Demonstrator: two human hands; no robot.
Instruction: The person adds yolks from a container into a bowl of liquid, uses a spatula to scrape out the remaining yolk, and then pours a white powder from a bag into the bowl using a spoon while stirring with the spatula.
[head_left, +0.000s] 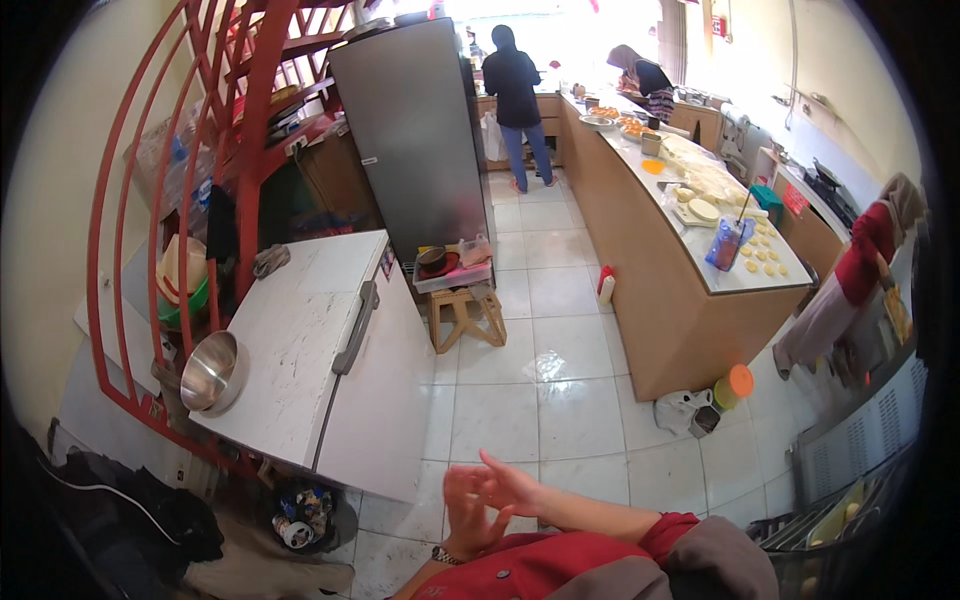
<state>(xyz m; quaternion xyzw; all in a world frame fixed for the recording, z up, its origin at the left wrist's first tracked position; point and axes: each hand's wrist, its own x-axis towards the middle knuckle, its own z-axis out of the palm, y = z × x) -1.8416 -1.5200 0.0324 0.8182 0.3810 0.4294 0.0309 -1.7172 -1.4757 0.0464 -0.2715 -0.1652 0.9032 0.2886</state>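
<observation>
My left hand [466, 515] is raised in front of my red top, with a watch [445, 555] at its wrist. Its fingers are stretched out and apart. My right hand [514, 489] reaches across from the right and meets or overlaps the left one, its thumb pointing up. Nothing shows in either hand, though the place where the palms come together is partly covered. Closest to them is the white chest freezer [290, 330] on the left, which neither hand touches. On its near left corner rests a steel bowl [214, 372].
A long counter [640, 290] on the right bears dough rounds [765, 255] and trays of baked goods. A grey fridge [415, 130], a wooden stool [465, 318] and red stair railings [110, 210] stand left. Racks [830, 530] are lower right. Three other people stand farther off.
</observation>
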